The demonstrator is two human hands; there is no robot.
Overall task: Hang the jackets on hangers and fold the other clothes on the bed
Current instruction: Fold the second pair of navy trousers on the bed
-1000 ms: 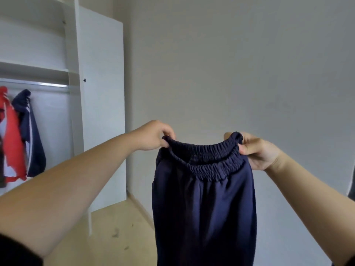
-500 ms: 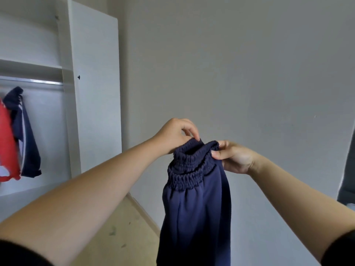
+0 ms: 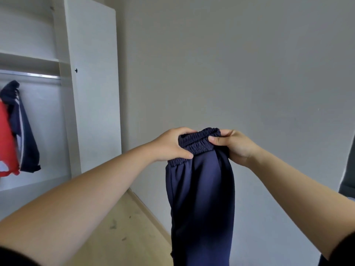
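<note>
One pair of navy trousers point(image 3: 199, 198) hangs in mid-air in front of the person, before the grey wall point(image 3: 230, 64) and above the wooden floor point(image 3: 119, 227). Its long axis is vertical: the elastic waistband point(image 3: 197, 141) points up and the legs drop out of the bottom of the view.

The left hand point(image 3: 171, 144) and the right hand point(image 3: 236, 146) both grip the waistband, each with its fingers point(image 3: 226, 132) curled over the top edge and its thumb pressed on the near side.

A second ago the hands were well apart and the waistband was stretched open between them. Now they are close together, the waistband is doubled over, and the trousers hang narrower.

In the open wardrobe point(image 3: 92, 83) at left, two jackets hang from the rail point(image 3: 30, 75): one red jacket point(image 3: 6, 143) and one navy jacket point(image 3: 25, 135).
</note>
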